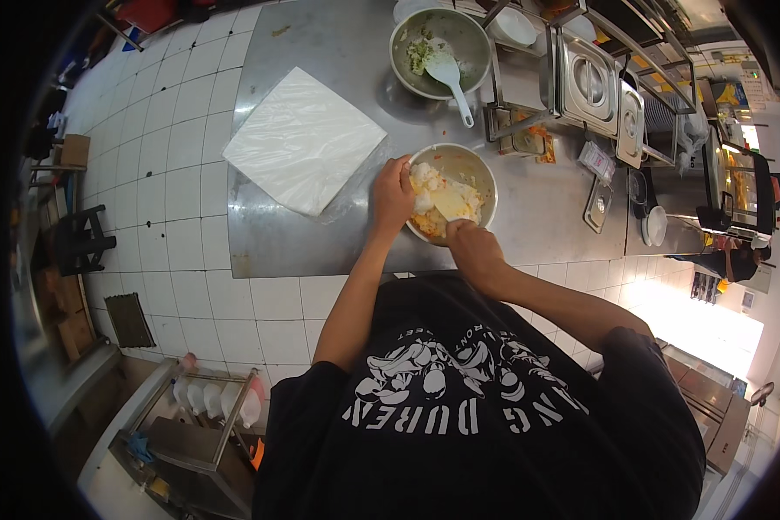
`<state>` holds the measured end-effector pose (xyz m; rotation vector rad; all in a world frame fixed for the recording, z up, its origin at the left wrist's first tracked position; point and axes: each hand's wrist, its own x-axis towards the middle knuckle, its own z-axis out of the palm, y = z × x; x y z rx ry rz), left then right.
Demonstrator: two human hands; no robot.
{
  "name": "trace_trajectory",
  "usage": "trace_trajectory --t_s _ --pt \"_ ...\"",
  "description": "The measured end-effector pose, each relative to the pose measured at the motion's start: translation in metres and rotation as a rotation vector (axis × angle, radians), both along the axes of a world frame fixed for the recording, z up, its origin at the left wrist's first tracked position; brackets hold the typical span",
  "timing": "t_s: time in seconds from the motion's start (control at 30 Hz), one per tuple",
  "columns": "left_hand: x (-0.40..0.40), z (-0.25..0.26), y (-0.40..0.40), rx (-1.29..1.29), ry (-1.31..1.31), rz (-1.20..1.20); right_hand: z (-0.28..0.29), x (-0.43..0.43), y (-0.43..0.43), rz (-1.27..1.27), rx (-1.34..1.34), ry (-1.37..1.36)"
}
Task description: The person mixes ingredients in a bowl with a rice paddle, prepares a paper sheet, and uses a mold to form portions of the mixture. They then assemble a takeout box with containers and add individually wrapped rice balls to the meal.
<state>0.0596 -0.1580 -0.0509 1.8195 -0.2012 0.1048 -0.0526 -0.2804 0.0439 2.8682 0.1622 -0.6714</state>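
Note:
A stainless steel mixing bowl (474, 162) stands near the front edge of the steel table, holding a mixture of white rice-like food (422, 175) and orange bits. My left hand (393, 195) grips the bowl's left rim, thumb on top. In my right hand (474, 250) is a pale spatula (452, 205), its blade down in the food. Farther back, a second steel bowl (400, 65) contains a green and white mixture, with a white spatula (452, 75) leaning over its rim. A stack of white sheets in clear plastic (305, 140) lies left of my left hand.
On the right of the steel table (539, 221) stands a metal rack (520, 123) with lidded steel pans (588, 84). A clear container (523, 142), a small packet (596, 161) and a steel lid (599, 205) lie near it. A person (741, 262) is far off at right.

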Motion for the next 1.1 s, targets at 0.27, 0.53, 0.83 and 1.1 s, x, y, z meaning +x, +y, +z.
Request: trace_trajectory --t_s 0.27,0.53,0.83,1.1 --pt "0.003 0.001 0.007 -0.008 0.081 -0.102 0.072 0.039 -0.055 -0.176 0.258 0.239" --pt "0.003 0.005 0.013 0.027 0.091 -0.161 0.065 0.031 -0.054 -0.29 0.325 0.197" --pt "0.009 0.003 0.011 0.054 0.097 -0.183 0.051 0.031 -0.066 -0.021 0.44 0.145" --pt "0.016 0.002 0.013 -0.046 0.147 -0.23 0.044 0.05 -0.055 0.087 0.382 0.111"
